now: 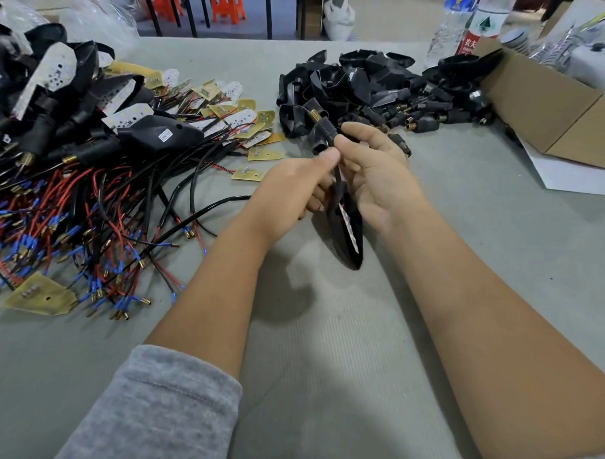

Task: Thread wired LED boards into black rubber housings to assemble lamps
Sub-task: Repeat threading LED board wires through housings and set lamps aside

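Left hand: the left hand [287, 192] is raised over the grey counter [332, 348], thumb and fingers pinched on the narrow stem of a black rubber housing [349, 227].
Right hand: the right hand [378, 178] faces the left one, its thumb and curled fingers gripping the same stem from the other side; the two hands are close together, thumbs nearly touching.
Housing: held tilted, wide end toward the person and just above the counter, brass threaded tip [315, 116] pointing away; a pale strip of LED board [349, 227] shows inside its open edge.
Wired boards: a loose heap of wired LED boards [221, 118] lies on the counter's left, with a tangle of red, black and blue-tipped wires [71, 220] in front of it.
Finished lamps: a stack of assembled lamps [49, 100] sits at far left.
Empty housings: a pile of black housings [368, 86] lies beyond the hands.
Other: a cardboard box [544, 111] and plastic bottles [472, 17] stand at right.
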`<move>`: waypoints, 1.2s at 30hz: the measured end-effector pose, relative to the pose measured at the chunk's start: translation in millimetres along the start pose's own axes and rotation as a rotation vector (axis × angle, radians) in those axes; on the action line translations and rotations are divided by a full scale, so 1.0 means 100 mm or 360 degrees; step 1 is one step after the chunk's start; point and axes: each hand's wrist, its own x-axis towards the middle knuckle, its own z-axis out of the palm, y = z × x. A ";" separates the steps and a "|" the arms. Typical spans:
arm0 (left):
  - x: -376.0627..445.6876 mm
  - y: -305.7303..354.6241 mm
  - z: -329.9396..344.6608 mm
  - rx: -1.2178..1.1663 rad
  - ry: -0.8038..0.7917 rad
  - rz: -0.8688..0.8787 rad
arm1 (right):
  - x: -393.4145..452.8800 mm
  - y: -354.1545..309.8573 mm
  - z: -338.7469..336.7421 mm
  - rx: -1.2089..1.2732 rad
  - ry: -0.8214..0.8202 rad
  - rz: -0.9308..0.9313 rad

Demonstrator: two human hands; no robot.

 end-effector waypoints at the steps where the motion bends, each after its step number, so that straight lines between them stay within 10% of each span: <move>1: 0.02 0.00 0.00 -0.0052 0.0080 -0.0054 | -0.01 0.01 0.01 -0.0034 -0.0033 -0.0001; 24: 0.10 -0.01 -0.15 -0.1106 0.0441 -0.0089 | 0.00 0.11 0.03 -0.0672 -0.0461 0.0190; 36: 0.08 0.05 -0.12 -0.0917 0.0045 -0.0292 | 0.11 0.08 -0.02 0.0042 -0.0015 0.0201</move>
